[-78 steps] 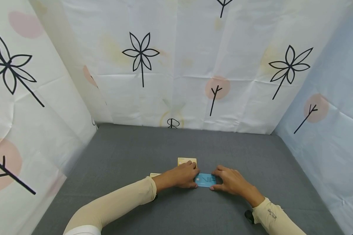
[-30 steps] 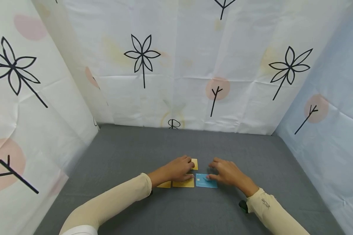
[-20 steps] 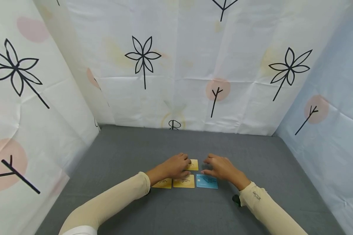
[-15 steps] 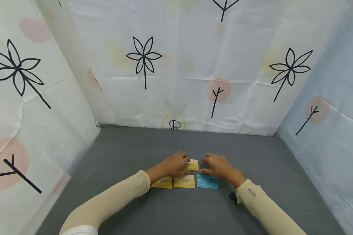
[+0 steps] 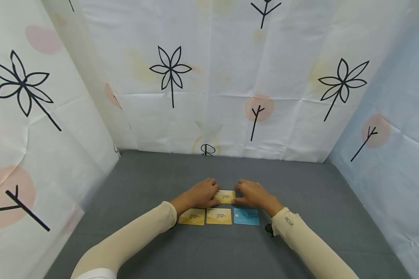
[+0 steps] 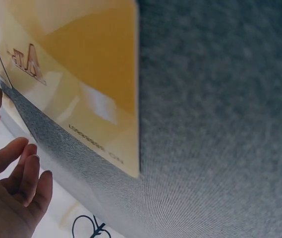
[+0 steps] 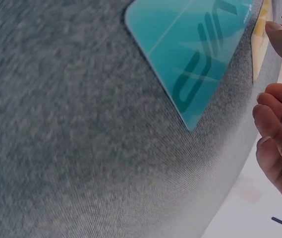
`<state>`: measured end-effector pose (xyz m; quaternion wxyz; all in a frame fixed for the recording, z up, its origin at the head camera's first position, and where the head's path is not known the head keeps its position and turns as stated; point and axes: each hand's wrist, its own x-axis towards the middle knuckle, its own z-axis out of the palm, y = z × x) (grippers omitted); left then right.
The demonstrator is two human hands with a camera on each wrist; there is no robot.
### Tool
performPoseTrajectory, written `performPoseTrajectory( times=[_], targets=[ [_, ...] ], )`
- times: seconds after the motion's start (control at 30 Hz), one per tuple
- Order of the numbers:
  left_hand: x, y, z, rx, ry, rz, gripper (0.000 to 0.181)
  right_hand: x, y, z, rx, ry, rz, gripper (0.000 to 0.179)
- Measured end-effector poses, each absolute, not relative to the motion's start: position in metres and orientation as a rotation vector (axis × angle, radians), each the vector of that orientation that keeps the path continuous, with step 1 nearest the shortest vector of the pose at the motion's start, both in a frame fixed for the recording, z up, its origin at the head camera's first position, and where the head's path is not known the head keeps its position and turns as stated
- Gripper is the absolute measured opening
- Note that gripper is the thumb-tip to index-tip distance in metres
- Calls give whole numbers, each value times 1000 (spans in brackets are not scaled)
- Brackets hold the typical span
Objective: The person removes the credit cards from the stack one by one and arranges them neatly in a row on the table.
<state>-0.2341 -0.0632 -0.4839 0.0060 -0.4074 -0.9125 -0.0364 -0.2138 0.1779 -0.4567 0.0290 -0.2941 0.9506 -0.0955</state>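
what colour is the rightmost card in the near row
The VIP card is turquoise blue with darker lettering, clearest in the right wrist view.

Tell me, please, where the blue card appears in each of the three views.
Head: the blue card lies in the lower half, at the near row's right end.
Left wrist: it is not in this picture.
Right wrist: the blue card shows at the top, right of centre, cut by the frame.
Shared landmark: the grey tabletop, visible in all three.

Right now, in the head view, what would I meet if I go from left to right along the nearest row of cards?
Left yellow card, middle yellow card, blue card.
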Motion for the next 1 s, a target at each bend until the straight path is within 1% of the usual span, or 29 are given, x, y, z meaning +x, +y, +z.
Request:
performPoseTrajectory(
  times=[0.27, 0.5, 0.73, 1.0],
  targets=[
    [-236, -67, -484, -1279, -2871, -32, 46, -217, 172, -464, -856, 2901, -251, 52],
    [-238, -69, -486, -1279, -2867, -44, 43, -220, 169, -465, -843, 2899, -271, 49],
    [-242, -70, -489, -1266, -2889, -43, 45, -222, 169, -467, -805, 2914, -279, 50],
    [-241, -72, -482, -1267, -2914, -37, 45, -223, 169, -468, -783, 2926, -290, 50]
  ],
)
